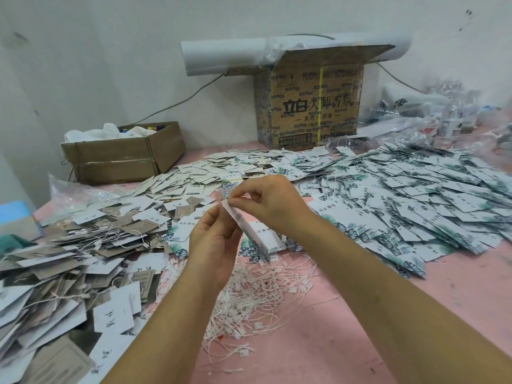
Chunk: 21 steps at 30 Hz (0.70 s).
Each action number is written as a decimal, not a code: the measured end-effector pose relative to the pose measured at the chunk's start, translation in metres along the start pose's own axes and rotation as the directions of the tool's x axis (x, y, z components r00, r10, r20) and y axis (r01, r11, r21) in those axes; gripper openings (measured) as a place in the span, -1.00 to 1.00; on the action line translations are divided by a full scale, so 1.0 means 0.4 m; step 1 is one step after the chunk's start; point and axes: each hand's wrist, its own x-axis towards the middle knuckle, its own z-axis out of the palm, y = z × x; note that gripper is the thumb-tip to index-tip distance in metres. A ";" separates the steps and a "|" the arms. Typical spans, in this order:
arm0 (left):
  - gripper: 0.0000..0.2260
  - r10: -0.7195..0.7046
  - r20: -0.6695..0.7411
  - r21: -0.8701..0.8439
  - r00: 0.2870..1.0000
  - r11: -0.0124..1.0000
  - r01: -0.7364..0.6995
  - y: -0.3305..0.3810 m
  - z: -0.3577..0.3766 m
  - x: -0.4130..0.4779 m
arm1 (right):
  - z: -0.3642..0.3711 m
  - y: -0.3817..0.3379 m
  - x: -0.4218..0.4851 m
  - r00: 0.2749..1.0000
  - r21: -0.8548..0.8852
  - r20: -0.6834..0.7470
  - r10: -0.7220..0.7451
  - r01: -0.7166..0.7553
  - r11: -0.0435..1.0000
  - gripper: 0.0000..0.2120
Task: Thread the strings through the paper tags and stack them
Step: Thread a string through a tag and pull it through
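Above the middle of the pink table (346, 328), my left hand (213, 245) grips a white paper tag with a leaf print (250, 231), seen nearly edge-on. My right hand (266, 200) pinches at the tag's top end, thumb and forefinger together; any string between them is too thin to make out. A tangle of white strings with small plastic ends (257, 297) lies on the table just below my hands. A wide heap of leaf-print tags (415, 206) spreads to the right. Tags with strings tied to them (69, 259) are piled on the left.
A printed cardboard box (310, 106) stands at the back against the wall with a white paper roll (221, 56) on top. A low open carton (124, 153) sits back left. Plastic bags and bottles (448, 117) crowd the back right corner.
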 end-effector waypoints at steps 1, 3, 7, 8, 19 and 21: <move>-0.88 -0.008 0.000 0.024 1.000 1.000 0.008 -0.002 -0.001 0.000 | 0.000 0.001 0.000 1.000 0.001 0.006 0.006 -0.006 1.000 -0.88; -0.82 -0.022 -0.002 0.078 1.000 0.997 0.022 -0.001 0.001 -0.001 | 0.000 0.003 0.001 1.000 0.001 0.018 0.017 -0.017 1.000 -0.89; -0.82 -0.015 0.003 0.142 1.000 0.990 0.015 0.014 0.011 -0.008 | -0.006 0.010 0.005 0.997 0.028 0.051 0.058 -0.060 0.998 -0.91; -0.81 -0.003 0.009 0.144 1.000 0.990 0.002 0.019 0.015 -0.010 | -0.011 0.012 0.007 0.995 0.050 0.071 0.076 -0.080 0.996 -0.92; -0.84 0.063 -0.243 -0.029 0.968 0.997 -0.072 0.059 -0.002 0.006 | -0.126 0.090 0.004 0.902 0.186 0.127 0.413 -0.430 0.883 -0.81; -0.82 0.073 -0.264 -0.043 0.962 0.995 -0.087 0.064 -0.010 0.007 | -0.132 0.094 0.003 0.893 0.192 0.131 0.431 -0.449 0.873 -0.81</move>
